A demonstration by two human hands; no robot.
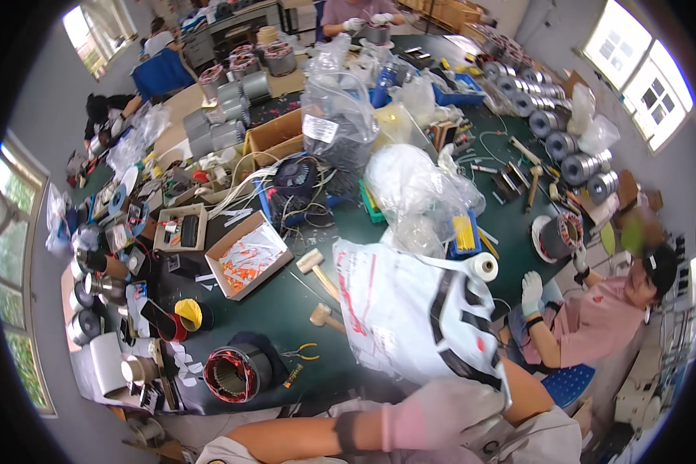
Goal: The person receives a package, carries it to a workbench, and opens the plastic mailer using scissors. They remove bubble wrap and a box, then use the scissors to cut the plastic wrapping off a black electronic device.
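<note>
My left hand point(448, 414), in a pink and white glove with a black band at the wrist, is at the near edge of a large white plastic bag point(394, 301) with black bands and red print. Motion blurs its fingers, so its grip is unclear. My right forearm point(527, 390) reaches up to the bag's lower right corner. The right hand itself is hidden at the bag. Left of the bag lie two mallets, one with a pale head point(310, 261) and one with a wooden head point(320, 313), and yellow-handled pliers point(308, 351). A motor stator point(234, 374) with red windings stands at the near edge.
An open carton point(249, 255) with orange bits is left of the mallets. Clear plastic bags point(414, 193) are heaped beyond the white bag, beside a white roll point(483, 267). At the right sits a gloved co-worker point(588, 321) by another stator point(558, 236). Metal cylinders point(561, 145) line the far right.
</note>
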